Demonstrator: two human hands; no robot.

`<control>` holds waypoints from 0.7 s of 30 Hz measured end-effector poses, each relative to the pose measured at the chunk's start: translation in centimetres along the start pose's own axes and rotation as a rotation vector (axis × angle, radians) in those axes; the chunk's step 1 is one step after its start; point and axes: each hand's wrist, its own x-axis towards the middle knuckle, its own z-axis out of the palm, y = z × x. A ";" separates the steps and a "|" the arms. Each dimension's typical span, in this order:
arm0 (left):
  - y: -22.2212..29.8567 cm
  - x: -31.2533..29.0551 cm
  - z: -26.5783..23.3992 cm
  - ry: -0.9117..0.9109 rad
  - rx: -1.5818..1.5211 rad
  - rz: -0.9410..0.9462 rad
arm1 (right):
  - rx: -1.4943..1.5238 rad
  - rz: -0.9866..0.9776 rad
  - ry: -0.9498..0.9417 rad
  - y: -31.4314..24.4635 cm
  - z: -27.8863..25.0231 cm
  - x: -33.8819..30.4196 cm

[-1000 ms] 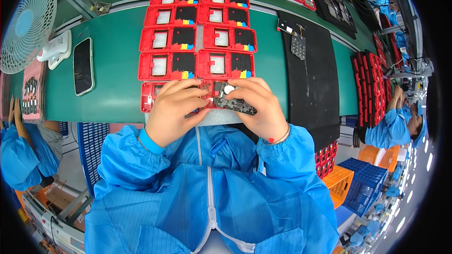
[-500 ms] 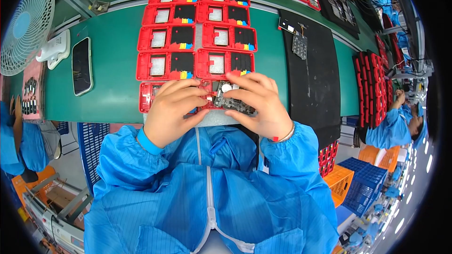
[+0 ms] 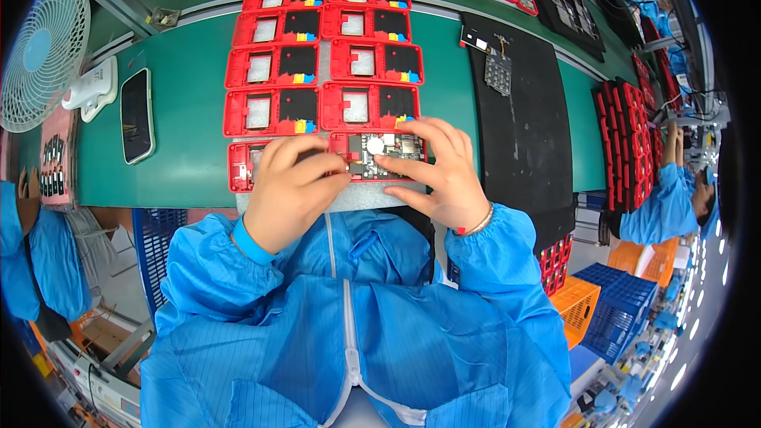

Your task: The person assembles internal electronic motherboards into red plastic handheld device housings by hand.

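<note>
A green-grey circuit board point(image 3: 388, 160) with a round white disc lies flat in a red plastic case half point(image 3: 336, 143) at the near end of two columns of cases. The outstretched index finger of my right hand point(image 3: 450, 182) rests on the board. Its thumb is apart, by the near edge, and its other fingers reach over the far right corner. At the board's left side, the fingertips of my left hand point(image 3: 289, 194) are pinched together; what they hold, if anything, is hidden. Another red case point(image 3: 239, 166) sits partly under that hand.
More red case halves point(image 3: 273, 66) with black, yellow and blue parts lie beyond my hands. A phone point(image 3: 138, 116) and fan point(image 3: 43, 47) are on the left. To the right lies a black mat point(image 3: 527, 150) with a loose board point(image 3: 498, 73). Red cases point(image 3: 626, 147) are stacked farther right.
The circuit board, tilted under my right hand before, now lies flat in the red case. My left fingertips have drawn together beside it. The view has shifted slightly.
</note>
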 end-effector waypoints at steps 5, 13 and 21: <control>1.5 0.2 -2.0 0.038 0.038 0.095 | 0.077 -0.053 0.084 0.0 -0.2 0.1; 6.1 4.7 -2.0 0.186 -0.196 -0.014 | 0.116 -0.021 0.433 -2.1 1.0 3.0; 6.0 5.3 -0.3 0.237 -0.546 -0.120 | 0.245 0.187 0.508 -3.4 1.2 3.4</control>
